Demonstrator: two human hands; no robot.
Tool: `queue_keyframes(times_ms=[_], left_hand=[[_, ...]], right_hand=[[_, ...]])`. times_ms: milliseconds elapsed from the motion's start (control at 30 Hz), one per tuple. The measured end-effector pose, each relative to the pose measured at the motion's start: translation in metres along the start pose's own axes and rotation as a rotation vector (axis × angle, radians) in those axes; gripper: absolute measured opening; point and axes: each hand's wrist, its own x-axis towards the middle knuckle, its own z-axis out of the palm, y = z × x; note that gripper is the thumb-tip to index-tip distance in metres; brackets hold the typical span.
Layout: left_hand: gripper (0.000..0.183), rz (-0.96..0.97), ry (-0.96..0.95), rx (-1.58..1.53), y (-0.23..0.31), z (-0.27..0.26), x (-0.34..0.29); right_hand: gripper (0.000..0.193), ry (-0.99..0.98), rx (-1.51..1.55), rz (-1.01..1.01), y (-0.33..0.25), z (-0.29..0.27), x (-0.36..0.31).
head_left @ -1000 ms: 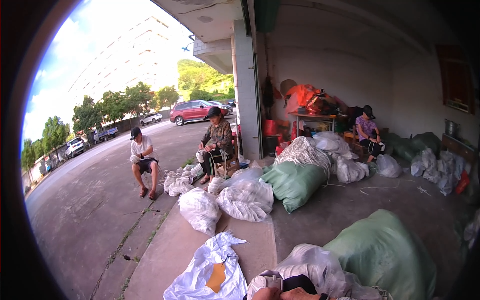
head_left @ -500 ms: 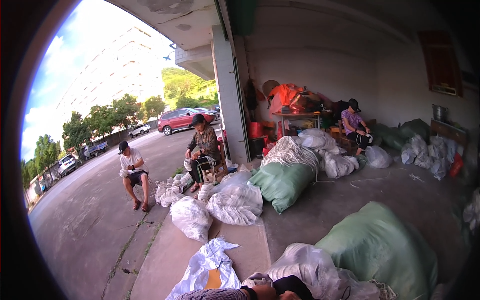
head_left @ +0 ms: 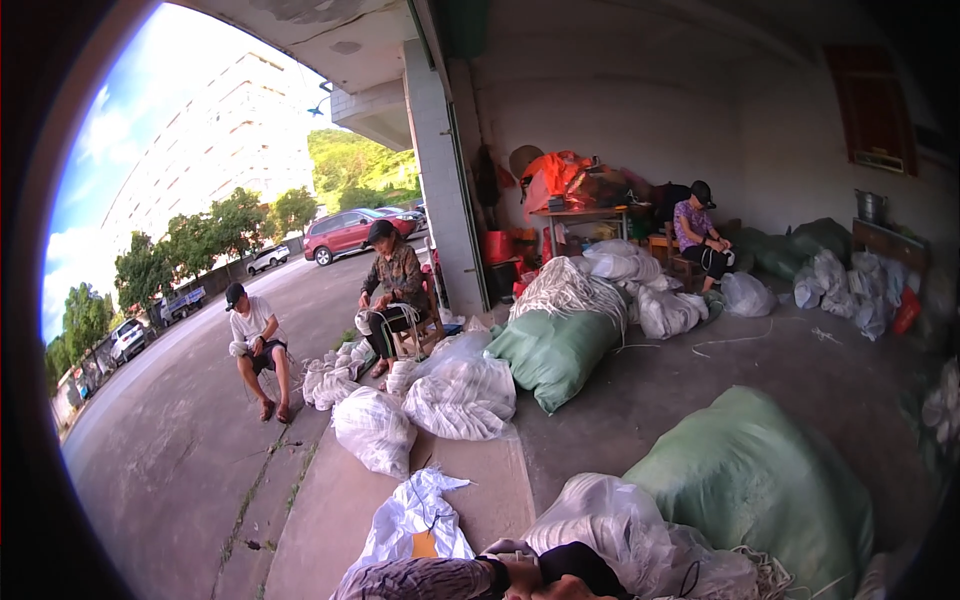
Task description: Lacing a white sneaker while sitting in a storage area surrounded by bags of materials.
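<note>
Find the left hand (head_left: 522,578) at the bottom of the view, past a patterned sleeve (head_left: 420,580) and a black wristband (head_left: 496,575), with fingers blurred and cut off; cannot tell whether clenched, released or grasping. Find the right hand (head_left: 568,589) just beside, cropped lower still; cannot tell its state either. Note a pale object (head_left: 508,547) just beyond the left hand, mostly hidden; cannot tell whether touching. Make out a black shape (head_left: 578,564) near both hands, of unclear kind. Toward the near end of the pale floor strip (head_left: 485,490), see a white sheet (head_left: 415,505) bearing an orange-brown patch (head_left: 424,544), partly covered by the sleeve. Past the strip's right edge, see a translucent bag (head_left: 610,525) with blurry pale contents, against a bulky green sack (head_left: 745,465). At its far end, count 2 stuffed white bags (head_left: 374,430).
</note>
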Motion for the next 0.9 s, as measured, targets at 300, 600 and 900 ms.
queue_keyframes(times_ms=[300, 600, 900], left_hand=[[0.028, 0.016, -0.086, -0.048, -0.005, 0.002, 0.007], [0.027, -0.007, -0.16, -0.075, -0.001, -0.002, 0.019], [0.023, -0.048, -0.093, -0.223, 0.004, -0.016, 0.011]], right_hand=[[0.009, -0.173, 0.009, 0.002, 0.005, -0.014, 0.003], [0.011, -0.217, -0.011, 0.02, 0.009, -0.011, -0.01], [0.011, -0.014, 0.116, 0.024, 0.01, -0.006, -0.015]])
